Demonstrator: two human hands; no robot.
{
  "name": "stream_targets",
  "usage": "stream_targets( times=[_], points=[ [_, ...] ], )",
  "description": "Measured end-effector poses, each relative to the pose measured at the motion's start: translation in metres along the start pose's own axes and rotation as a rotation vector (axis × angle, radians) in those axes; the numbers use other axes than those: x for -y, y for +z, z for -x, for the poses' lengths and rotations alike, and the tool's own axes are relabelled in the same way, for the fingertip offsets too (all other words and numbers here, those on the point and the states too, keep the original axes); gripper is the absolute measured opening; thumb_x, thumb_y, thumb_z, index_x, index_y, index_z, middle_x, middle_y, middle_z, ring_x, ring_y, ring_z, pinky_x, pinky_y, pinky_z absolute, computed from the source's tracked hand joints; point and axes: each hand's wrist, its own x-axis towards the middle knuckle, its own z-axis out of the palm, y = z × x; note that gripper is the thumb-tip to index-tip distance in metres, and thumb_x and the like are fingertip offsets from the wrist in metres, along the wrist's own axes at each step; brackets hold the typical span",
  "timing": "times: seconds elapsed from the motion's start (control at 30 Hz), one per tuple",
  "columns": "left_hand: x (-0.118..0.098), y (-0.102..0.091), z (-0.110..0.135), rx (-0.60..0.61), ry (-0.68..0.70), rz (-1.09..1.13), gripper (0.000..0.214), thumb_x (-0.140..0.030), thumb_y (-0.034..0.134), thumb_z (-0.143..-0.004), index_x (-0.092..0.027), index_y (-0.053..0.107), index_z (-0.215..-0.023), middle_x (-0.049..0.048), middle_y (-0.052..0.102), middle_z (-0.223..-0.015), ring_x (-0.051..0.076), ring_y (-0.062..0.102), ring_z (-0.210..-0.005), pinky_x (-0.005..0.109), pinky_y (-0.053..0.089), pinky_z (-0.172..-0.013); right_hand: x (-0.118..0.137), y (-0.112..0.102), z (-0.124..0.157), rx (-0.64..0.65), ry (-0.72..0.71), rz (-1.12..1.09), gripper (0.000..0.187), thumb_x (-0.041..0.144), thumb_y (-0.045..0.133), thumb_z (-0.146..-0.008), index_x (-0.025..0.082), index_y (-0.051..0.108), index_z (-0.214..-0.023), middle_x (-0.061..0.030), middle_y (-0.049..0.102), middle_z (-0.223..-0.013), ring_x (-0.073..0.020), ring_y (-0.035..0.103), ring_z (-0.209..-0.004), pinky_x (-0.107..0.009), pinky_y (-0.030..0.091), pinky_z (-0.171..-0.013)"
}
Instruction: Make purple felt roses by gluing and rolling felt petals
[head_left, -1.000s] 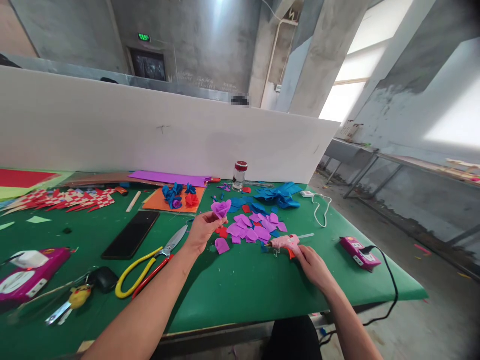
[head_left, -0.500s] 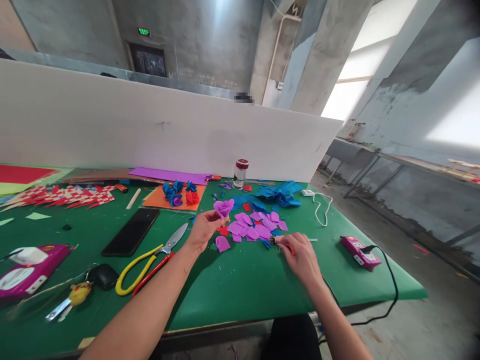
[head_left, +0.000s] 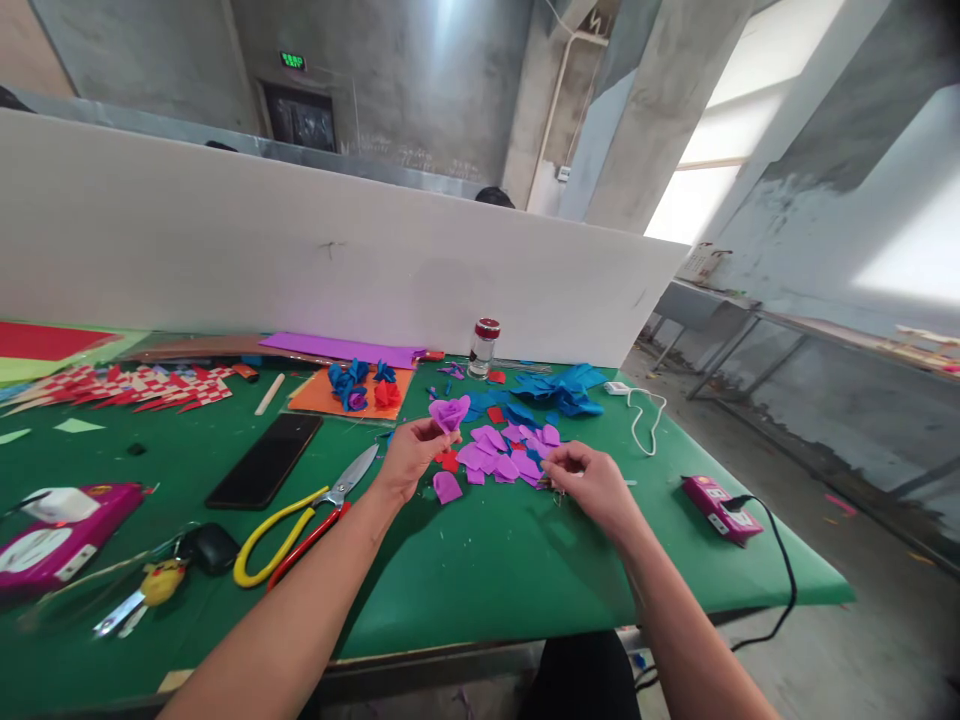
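The left hand (head_left: 409, 458) is raised just left of the pile of purple petals (head_left: 504, 456). Its thumb and fingers (head_left: 429, 432) are pinched closed on the base of a purple paper flower (head_left: 448, 412), which is held upright above the tabletop (head_left: 487, 575), over the pile's left edge.

The right hand (head_left: 592, 482) rests at the pile's right edge, palm down. Its fingers (head_left: 556, 460) are curled together onto the nearest petals; I cannot tell whether they grip one. One loose purple petal (head_left: 448, 487) lies just in front of the pile, between the two hands, and small red scraps (head_left: 448, 461) lie beside it.

Left of the pile lie scissors with yellow and red handles (head_left: 296, 528), blades pointing toward the pile, and beyond them a black phone (head_left: 265, 460) lies flat. Behind and to the left of the pile, an orange sheet (head_left: 322, 398) carries blue and red paper flowers (head_left: 352, 384). A glass jar with a red lid (head_left: 484, 347) stands upright behind the pile, near the white partition board (head_left: 300, 265). Blue paper scraps (head_left: 564, 388) lie behind and to the right of the pile, a white cable (head_left: 646, 418) further right. A pink box (head_left: 718, 507) with a black cord (head_left: 776, 560) sits well to the right of the pile, near the tabletop's edge.
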Motion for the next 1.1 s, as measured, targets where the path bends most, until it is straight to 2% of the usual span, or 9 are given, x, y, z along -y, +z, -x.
stream_targets(
  times=[0.07, 0.2, 0.33, 0.43, 0.57, 0.67, 0.8, 0.9, 1.1],
  points=[
    [0.001, -0.002, -0.001, -0.016, 0.006, 0.022, 0.023, -0.033, 0.084, -0.057, -0.015, 0.071, -0.062, 0.0013, 0.065, -0.058, 0.013, 0.056, -0.060, 0.025, 0.042, -0.060, 0.019, -0.007, -0.013, -0.078, -0.033, -0.071, 0.028, 0.045, 0.067, -0.073, 0.017, 0.068, -0.074, -0.0013, 0.065, -0.065, -0.0153, 0.055, -0.059, -0.028, 0.043, -0.058],
    [0.000, -0.007, -0.004, -0.096, 0.029, 0.084, 0.021, -0.030, 0.083, -0.057, -0.015, 0.072, -0.064, 0.0012, 0.066, -0.059, 0.013, 0.057, -0.060, 0.025, 0.043, -0.062, 0.052, -0.010, -0.054, -0.533, -0.225, -0.022, 0.031, 0.047, 0.066, -0.076, 0.017, 0.072, -0.078, -0.0037, 0.069, -0.072, -0.0167, 0.058, -0.064, -0.030, 0.045, -0.066],
    [-0.001, -0.010, -0.005, -0.150, 0.025, 0.088, 0.021, -0.029, 0.083, -0.056, -0.015, 0.073, -0.068, 0.0022, 0.069, -0.063, 0.011, 0.054, -0.056, 0.025, 0.042, -0.060, 0.062, 0.017, -0.107, -0.836, -0.336, 0.096, 0.033, 0.043, 0.052, -0.088, 0.016, 0.071, -0.088, -0.0092, 0.070, -0.086, -0.0217, 0.060, -0.082, -0.034, 0.044, -0.080],
    [0.001, -0.011, -0.006, -0.151, 0.009, 0.061, 0.023, -0.031, 0.083, -0.057, -0.015, 0.073, -0.070, 0.0032, 0.070, -0.065, 0.013, 0.056, -0.058, 0.025, 0.043, -0.059, 0.054, 0.059, -0.142, -0.482, -0.165, 0.318, 0.036, 0.030, 0.037, -0.095, 0.014, 0.069, -0.095, -0.0154, 0.070, -0.101, -0.0239, 0.058, -0.097, -0.033, 0.040, -0.083],
    [0.004, -0.013, -0.008, -0.169, 0.008, 0.042, 0.022, -0.031, 0.083, -0.057, -0.015, 0.072, -0.068, 0.0032, 0.071, -0.065, 0.013, 0.057, -0.057, 0.025, 0.043, -0.059, 0.037, 0.090, -0.163, -0.216, -0.102, 0.353, 0.017, 0.022, 0.058, -0.083, 0.017, 0.070, -0.072, -0.0065, 0.070, -0.068, -0.0188, 0.061, -0.069, -0.026, 0.039, -0.064],
    [0.003, -0.012, -0.007, -0.162, 0.007, 0.055, 0.023, -0.031, 0.083, -0.056, -0.016, 0.073, -0.069, 0.0027, 0.071, -0.065, 0.013, 0.057, -0.057, 0.025, 0.043, -0.060, 0.025, 0.061, -0.153, -0.188, -0.092, 0.359, 0.020, 0.030, 0.058, -0.083, 0.018, 0.070, -0.071, -0.0039, 0.071, -0.070, -0.0171, 0.061, -0.067, -0.025, 0.037, -0.061],
    [0.001, -0.008, -0.006, -0.128, 0.007, 0.052, 0.021, -0.031, 0.083, -0.058, -0.015, 0.072, -0.067, 0.0021, 0.069, -0.063, 0.013, 0.058, -0.060, 0.025, 0.043, -0.062, 0.001, -0.022, -0.111, -0.272, -0.064, 0.416, 0.041, 0.055, 0.059, -0.079, 0.018, 0.064, -0.064, -0.0025, 0.063, -0.059, -0.0161, 0.053, -0.057, -0.026, 0.033, -0.055],
    [0.002, -0.007, -0.006, -0.108, 0.017, 0.052, 0.020, -0.029, 0.083, -0.057, -0.015, 0.071, -0.065, 0.0015, 0.068, -0.060, 0.014, 0.058, -0.061, 0.025, 0.044, -0.064, -0.029, -0.071, -0.064, -0.159, 0.000, 0.442, 0.052, 0.066, 0.049, -0.080, 0.019, 0.060, -0.061, 0.0005, 0.055, -0.052, -0.0143, 0.047, -0.051, -0.026, 0.031, -0.052],
    [0.003, -0.004, -0.006, -0.085, 0.047, 0.058, 0.020, -0.027, 0.083, -0.055, -0.015, 0.067, -0.058, -0.0010, 0.061, -0.052, 0.015, 0.059, -0.064, 0.026, 0.043, -0.064, -0.085, -0.079, 0.015, 0.077, 0.201, 0.456, 0.046, 0.064, 0.052, -0.076, 0.020, 0.058, -0.064, -0.0009, 0.061, -0.056, -0.0165, 0.052, -0.053, -0.026, 0.034, -0.050]
  ],
)
